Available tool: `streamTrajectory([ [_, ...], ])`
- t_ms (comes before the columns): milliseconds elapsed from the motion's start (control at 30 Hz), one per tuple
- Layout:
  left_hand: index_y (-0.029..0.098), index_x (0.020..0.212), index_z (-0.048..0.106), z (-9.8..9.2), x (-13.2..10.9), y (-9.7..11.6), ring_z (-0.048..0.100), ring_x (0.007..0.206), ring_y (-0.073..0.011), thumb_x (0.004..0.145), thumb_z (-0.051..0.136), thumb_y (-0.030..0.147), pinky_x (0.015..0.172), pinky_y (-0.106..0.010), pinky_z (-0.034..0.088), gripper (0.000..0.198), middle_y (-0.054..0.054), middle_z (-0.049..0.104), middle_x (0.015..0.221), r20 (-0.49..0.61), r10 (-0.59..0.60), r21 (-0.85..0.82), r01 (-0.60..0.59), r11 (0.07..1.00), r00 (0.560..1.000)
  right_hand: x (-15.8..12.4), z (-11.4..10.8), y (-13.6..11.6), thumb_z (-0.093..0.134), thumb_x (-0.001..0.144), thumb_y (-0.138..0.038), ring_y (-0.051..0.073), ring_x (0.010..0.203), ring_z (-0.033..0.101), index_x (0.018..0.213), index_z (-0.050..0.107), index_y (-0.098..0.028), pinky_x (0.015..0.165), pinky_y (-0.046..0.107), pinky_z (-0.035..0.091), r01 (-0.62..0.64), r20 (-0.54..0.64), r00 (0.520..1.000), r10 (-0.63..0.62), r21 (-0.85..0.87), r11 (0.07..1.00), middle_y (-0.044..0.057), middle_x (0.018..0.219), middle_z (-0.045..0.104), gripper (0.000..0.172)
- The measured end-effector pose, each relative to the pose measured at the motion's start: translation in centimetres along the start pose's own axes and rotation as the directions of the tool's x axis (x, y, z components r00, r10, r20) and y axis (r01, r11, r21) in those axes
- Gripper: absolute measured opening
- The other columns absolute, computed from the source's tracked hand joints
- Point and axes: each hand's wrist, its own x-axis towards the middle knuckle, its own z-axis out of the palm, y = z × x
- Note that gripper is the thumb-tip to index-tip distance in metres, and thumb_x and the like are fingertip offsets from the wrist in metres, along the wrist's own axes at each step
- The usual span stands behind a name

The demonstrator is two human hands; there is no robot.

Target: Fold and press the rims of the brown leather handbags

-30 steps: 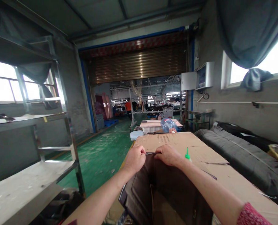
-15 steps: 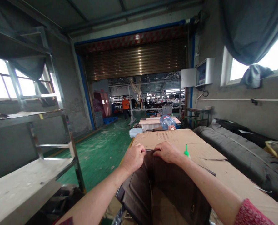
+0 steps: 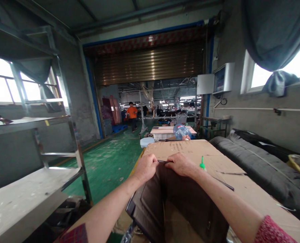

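A dark brown piece of material (image 3: 180,199) lies on a long table covered in flattened cardboard (image 3: 215,168). My left hand (image 3: 146,167) is closed in a fist on the far edge of the brown piece. My right hand (image 3: 181,163) is closed on the same edge just to the right. A thin dark strip shows between the two hands. A small green-capped bottle (image 3: 202,164) stands on the cardboard beside my right hand.
Dark rolls of fabric (image 3: 261,168) lie along the right wall under a window. A metal shelf rack (image 3: 38,152) stands at the left. A water jug (image 3: 181,131) sits beyond the table. A person in orange (image 3: 132,114) stands far off under the rolled-up door.
The view shifted slightly; both hands stay closed on the brown piece's edge. The person in orange in the distance has moved left and nearer.
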Motion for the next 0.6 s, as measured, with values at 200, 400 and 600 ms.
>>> streamTrajectory([
  [200, 0.018, 0.068, 0.060, 0.0, 0.2, -0.2, 0.059, 0.070, -0.0167, 0.078, 0.054, 0.013, 0.062, -0.027, 0.032, 0.013, -0.003, 0.066, 0.070, -0.002, 0.007, 0.030, -0.007, 1.000, 1.000, 0.4, 0.0, -0.7, 0.055, 0.090, -0.042, 0.020, 0.083, 0.064, 0.085, 0.072, -0.024, 0.062, 0.027, 0.036, -0.017, -0.023, 1.000, 0.016, -0.052, 0.999, 0.004, 0.087, 0.071, 0.026],
  [400, 0.018, 0.068, 0.058, -0.2, -0.1, -0.8, 0.059, 0.070, -0.0179, 0.079, 0.052, 0.013, 0.061, -0.028, 0.031, 0.013, -0.003, 0.064, 0.070, -0.006, 0.016, 0.067, -0.016, 0.998, 1.000, 1.6, 0.6, -2.1, 0.053, 0.091, -0.040, 0.024, 0.090, 0.064, 0.086, 0.072, -0.023, 0.068, 0.029, 0.041, 0.022, 0.000, 1.000, -0.022, -0.146, 0.989, 0.007, 0.094, 0.071, 0.026],
  [600, 0.018, 0.070, 0.056, -0.5, -0.5, -0.8, 0.060, 0.073, -0.0191, 0.081, 0.050, 0.014, 0.062, -0.028, 0.031, 0.013, -0.004, 0.064, 0.072, 0.000, 0.055, 0.084, -0.054, 0.995, 0.999, 2.3, 0.7, -2.4, 0.052, 0.090, -0.039, 0.026, 0.091, 0.064, 0.092, 0.073, -0.023, 0.071, 0.031, 0.044, 0.005, 0.043, 0.999, 0.001, -0.141, 0.990, 0.010, 0.096, 0.071, 0.027],
])
